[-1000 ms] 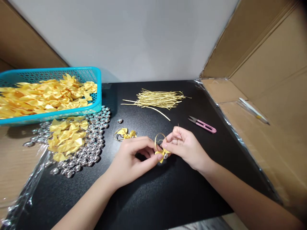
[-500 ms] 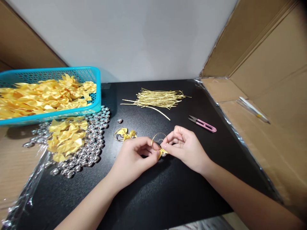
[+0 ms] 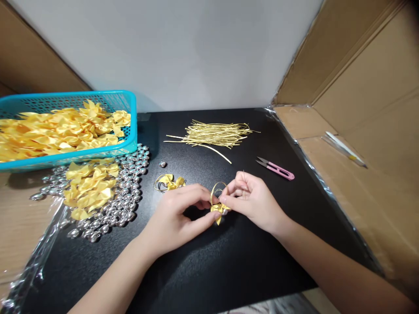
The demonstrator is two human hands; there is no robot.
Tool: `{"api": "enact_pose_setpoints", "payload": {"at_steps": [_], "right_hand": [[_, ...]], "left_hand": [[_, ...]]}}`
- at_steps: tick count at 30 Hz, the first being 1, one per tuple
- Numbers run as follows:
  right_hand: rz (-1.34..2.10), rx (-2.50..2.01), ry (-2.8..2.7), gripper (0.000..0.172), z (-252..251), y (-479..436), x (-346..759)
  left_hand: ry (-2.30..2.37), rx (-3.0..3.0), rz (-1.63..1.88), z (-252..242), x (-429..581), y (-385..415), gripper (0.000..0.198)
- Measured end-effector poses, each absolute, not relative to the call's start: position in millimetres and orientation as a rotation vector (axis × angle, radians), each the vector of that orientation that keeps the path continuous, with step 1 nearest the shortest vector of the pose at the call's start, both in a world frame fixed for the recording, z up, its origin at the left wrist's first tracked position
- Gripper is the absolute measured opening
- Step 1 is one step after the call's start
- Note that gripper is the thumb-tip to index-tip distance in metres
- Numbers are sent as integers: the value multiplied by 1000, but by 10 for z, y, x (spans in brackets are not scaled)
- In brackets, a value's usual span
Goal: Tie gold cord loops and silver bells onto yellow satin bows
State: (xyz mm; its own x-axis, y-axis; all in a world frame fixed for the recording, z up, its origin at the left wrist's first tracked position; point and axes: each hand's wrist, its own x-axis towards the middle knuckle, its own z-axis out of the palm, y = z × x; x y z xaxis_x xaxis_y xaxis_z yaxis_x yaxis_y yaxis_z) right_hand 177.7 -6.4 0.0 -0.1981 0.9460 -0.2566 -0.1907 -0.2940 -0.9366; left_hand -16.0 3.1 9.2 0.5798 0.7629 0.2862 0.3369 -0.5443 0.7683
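My left hand [image 3: 178, 213] and my right hand [image 3: 252, 199] meet over the black table top [image 3: 209, 261], both pinching one small yellow ribbon bow [image 3: 217, 210] with a gold cord loop [image 3: 218, 188] standing up from it. A thin end of the gold cord pokes up above my right fingers. A finished bow with a gold loop [image 3: 168, 182] lies just left of my left hand.
A teal basket [image 3: 129, 114] full of yellow bows stands at the back left. In front of it lie several silver bells [image 3: 131, 192] and a heap of loose bows [image 3: 88, 185]. A bundle of gold cords [image 3: 218, 133] and pink snips [image 3: 276, 169] lie behind my hands. Cardboard walls rise on both sides.
My hands stay in place and keep working the bow; the gold loop dipped low, then stands up again.
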Motion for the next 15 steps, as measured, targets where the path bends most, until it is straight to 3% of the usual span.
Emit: {"api": "enact_pose_setpoints", "payload": {"at_steps": [6,15], "right_hand": [[1645,-1185,-1007,47,8,-61,1762],[1602,-1188,-1035,47,26,-70,1762]], "left_hand": [[1009,2297,1060,80,-118,-8,21],[1015,2590,939,61,-144,0,6]]}}
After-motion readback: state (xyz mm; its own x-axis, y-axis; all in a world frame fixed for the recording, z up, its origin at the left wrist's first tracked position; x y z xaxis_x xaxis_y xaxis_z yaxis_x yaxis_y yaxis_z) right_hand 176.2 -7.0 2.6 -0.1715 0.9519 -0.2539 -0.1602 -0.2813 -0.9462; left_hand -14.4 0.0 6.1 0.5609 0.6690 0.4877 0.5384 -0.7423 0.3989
